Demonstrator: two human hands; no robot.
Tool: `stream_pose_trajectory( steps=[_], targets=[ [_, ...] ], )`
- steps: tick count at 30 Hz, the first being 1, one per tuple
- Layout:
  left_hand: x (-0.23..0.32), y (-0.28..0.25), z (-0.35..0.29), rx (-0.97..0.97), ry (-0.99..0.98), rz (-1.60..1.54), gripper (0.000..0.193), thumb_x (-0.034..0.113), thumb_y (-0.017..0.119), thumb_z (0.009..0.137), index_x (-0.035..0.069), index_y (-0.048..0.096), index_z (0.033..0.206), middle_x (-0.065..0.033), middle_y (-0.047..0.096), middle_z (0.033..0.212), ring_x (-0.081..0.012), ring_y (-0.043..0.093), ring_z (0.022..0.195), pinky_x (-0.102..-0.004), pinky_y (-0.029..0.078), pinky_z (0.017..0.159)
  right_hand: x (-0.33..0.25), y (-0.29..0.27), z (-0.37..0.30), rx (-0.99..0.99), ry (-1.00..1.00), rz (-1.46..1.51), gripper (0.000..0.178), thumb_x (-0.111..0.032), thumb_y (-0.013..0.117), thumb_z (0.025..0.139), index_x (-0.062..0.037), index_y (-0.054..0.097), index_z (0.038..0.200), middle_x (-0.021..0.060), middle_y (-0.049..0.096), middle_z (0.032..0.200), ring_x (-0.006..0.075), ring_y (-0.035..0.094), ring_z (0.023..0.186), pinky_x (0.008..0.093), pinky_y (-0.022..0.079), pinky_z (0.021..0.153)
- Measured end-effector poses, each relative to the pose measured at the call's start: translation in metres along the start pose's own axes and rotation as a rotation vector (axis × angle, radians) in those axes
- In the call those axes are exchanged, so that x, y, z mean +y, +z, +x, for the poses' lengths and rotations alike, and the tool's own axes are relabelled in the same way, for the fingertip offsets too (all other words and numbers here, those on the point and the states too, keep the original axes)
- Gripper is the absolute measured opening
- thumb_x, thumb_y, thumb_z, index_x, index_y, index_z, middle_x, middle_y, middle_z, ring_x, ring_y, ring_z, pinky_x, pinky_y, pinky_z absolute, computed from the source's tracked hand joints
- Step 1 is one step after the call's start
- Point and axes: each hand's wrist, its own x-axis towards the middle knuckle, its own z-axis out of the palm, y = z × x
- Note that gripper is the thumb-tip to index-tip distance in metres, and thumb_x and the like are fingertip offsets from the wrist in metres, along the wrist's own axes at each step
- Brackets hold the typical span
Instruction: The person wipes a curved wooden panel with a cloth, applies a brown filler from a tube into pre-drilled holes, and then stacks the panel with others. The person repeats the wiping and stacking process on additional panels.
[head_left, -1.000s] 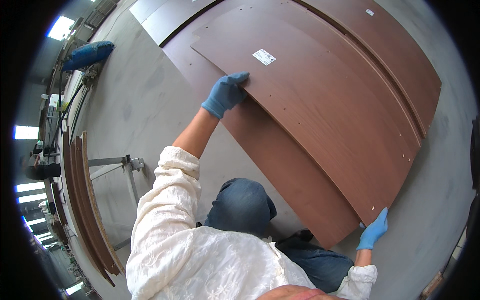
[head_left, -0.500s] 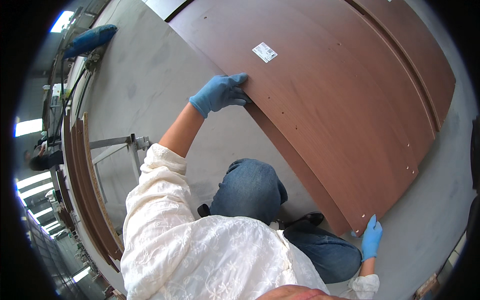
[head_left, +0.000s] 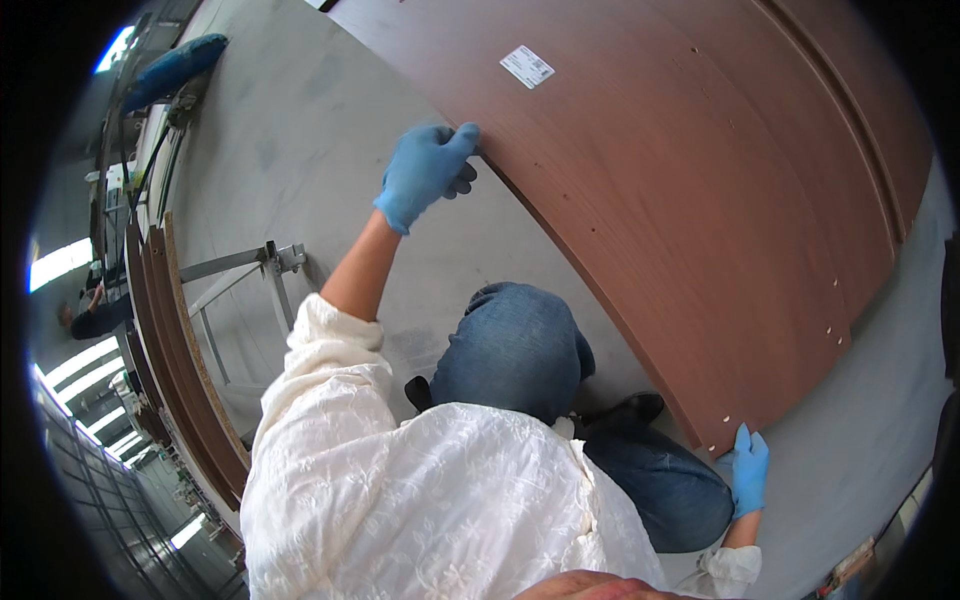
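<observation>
Since the earlier frames, the upper brown panel point(head_left: 640, 230) has been shifted across the lower panel point(head_left: 683, 420), so that only a thin strip of the latter is left showing along the left edge (a broad band of it was exposed at first).

Nearest, a white embroidered top point(head_left: 430, 500) and a bent denim knee point(head_left: 515, 350) are seen, with a black shoe point(head_left: 635, 407) placed close to the panels' left edge. At the near end of the upper panel, just beside its near left corner, the blue-gloved right hand point(head_left: 750, 475) is set with fingers raised to the edge; whether that grip is clamped on the panel or merely laid against it cannot be told. Farther up the left edge, the left hand point(head_left: 425, 175), gloved likewise, is held with fingers curled; whether the panel is pinched in this grip cannot be told either.

Inward from the left edge, a white label point(head_left: 527, 67) is stuck on the upper panel. Toward the far right, another brown panel point(head_left: 870, 80) is seen past a long groove. Across the grey floor point(head_left: 300, 130), a metal frame point(head_left: 240, 270) is placed beside brown boards point(head_left: 175, 350); farther off, a blue bundle point(head_left: 178, 70) and another person point(head_left: 95, 315) are seen.
</observation>
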Motion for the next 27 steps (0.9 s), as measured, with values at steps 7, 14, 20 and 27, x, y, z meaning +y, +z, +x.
stream_pose_trajectory(
  steps=[7, 14, 20, 27],
  targets=[
    [-0.014, 0.030, -0.046, 0.172, -0.001, -0.289, 0.039, 0.035, 0.059, 0.104, 0.003, 0.074, 0.120, -0.0119, 0.074, 0.078, -0.0164, 0.072, 0.063, -0.0275, 0.055, 0.056, -0.009, -0.003, -0.009, -0.070, 0.151, 0.172, 0.029, -0.023, 0.058, 0.107, 0.0008, 0.064, 0.090, 0.0018, 0.062, 0.081, 0.0091, 0.058, 0.076, 0.0296, 0.050, 0.068],
    [-0.013, 0.047, -0.062, 0.290, 0.050, -0.420, 0.039, 0.030, 0.053, 0.108, 0.000, 0.068, 0.129, -0.0157, 0.076, 0.081, -0.0192, 0.071, 0.060, -0.0275, 0.053, 0.051, -0.005, -0.001, -0.006, -0.050, 0.109, 0.210, 0.029, -0.022, 0.059, 0.106, -0.0004, 0.063, 0.087, 0.0038, 0.063, 0.081, 0.0103, 0.057, 0.070, 0.0307, 0.050, 0.062],
    [-0.007, -0.011, -0.058, 0.493, 0.481, -0.342, 0.038, 0.023, 0.053, 0.109, -0.005, 0.063, 0.133, -0.0191, 0.077, 0.096, -0.0216, 0.075, 0.080, -0.0299, 0.058, 0.066, -0.008, -0.012, 0.000, -0.108, 0.255, 0.172, 0.030, -0.022, 0.062, 0.104, 0.0004, 0.062, 0.085, 0.0064, 0.064, 0.081, 0.0150, 0.063, 0.065, 0.0330, 0.055, 0.060],
    [-0.053, 0.047, 0.031, 0.331, 0.118, -0.616, 0.047, 0.041, 0.068, 0.100, 0.002, 0.067, 0.126, -0.0087, 0.065, 0.118, -0.0184, 0.058, 0.102, -0.0360, 0.052, 0.089, -0.018, -0.016, 0.000, -0.202, 0.249, 0.285, 0.029, -0.021, 0.058, 0.104, 0.0076, 0.063, 0.104, 0.0183, 0.072, 0.092, 0.0272, 0.073, 0.071, 0.0382, 0.061, 0.062]
  ],
)
